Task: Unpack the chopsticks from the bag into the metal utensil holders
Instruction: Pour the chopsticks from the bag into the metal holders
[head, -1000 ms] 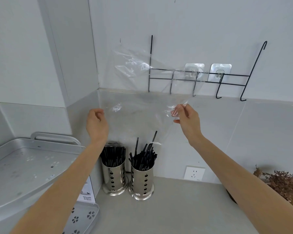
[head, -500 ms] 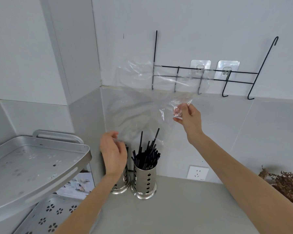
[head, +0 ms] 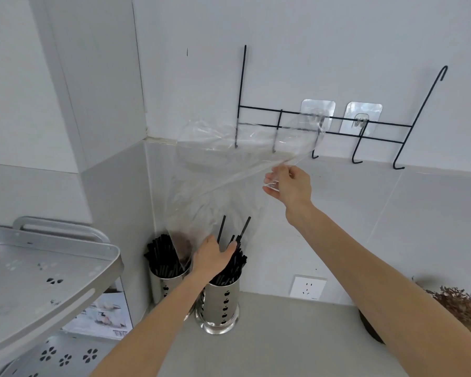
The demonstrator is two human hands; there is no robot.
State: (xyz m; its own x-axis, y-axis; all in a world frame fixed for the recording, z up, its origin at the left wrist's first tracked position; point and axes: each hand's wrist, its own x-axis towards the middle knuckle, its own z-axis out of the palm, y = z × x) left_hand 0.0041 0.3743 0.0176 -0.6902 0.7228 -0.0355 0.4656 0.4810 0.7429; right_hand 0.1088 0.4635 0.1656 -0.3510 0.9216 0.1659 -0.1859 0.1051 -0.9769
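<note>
A clear plastic bag hangs slack in front of the wall and looks empty. My right hand pinches its upper right corner. Its lower end droops onto the left metal holder, which is full of black chopsticks. My left hand is down at the right metal holder, with thumb and fingers curled round the tops of its black chopsticks. Two of those chopsticks stick up higher than the others.
Both holders stand in the corner of a grey countertop. A metal shelf rack stands close on the left. A black wire rack hangs on the wall above. A wall socket and a dried plant are to the right.
My left hand let go of the bag's left edge and dropped down to the chopsticks in the right holder. The bag now hangs from my right hand alone.
</note>
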